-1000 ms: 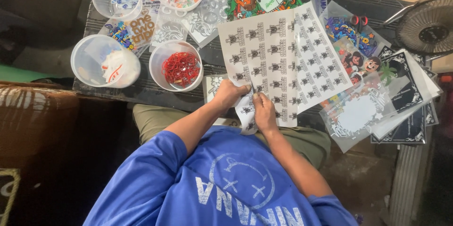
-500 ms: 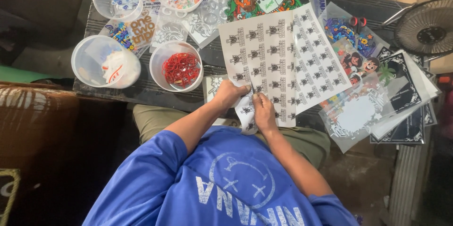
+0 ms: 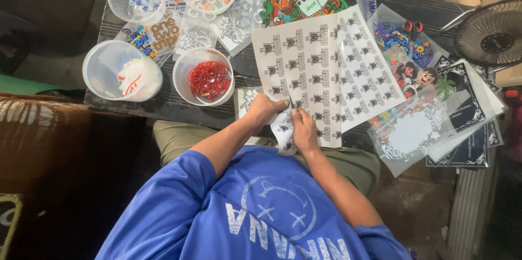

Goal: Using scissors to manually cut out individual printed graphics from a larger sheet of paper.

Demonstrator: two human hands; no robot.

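Gripping white sticker sheet [image 3: 304, 70] edge, left hand [image 3: 265, 110] beside right hand [image 3: 304, 128].

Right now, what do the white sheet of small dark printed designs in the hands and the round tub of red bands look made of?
White sheet of small dark printed designs: seemingly thin sticker paper or film, slightly glossy; it bends at the lower edge between both hands. Round tub of red bands: clear plastic, since its contents show through the wall; the bands look rubbery.

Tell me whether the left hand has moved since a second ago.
Hardly. The left hand stays at the near edge of the white sticker sheet, just right of the tub of red bands; only its fingers seem to have shifted slightly.
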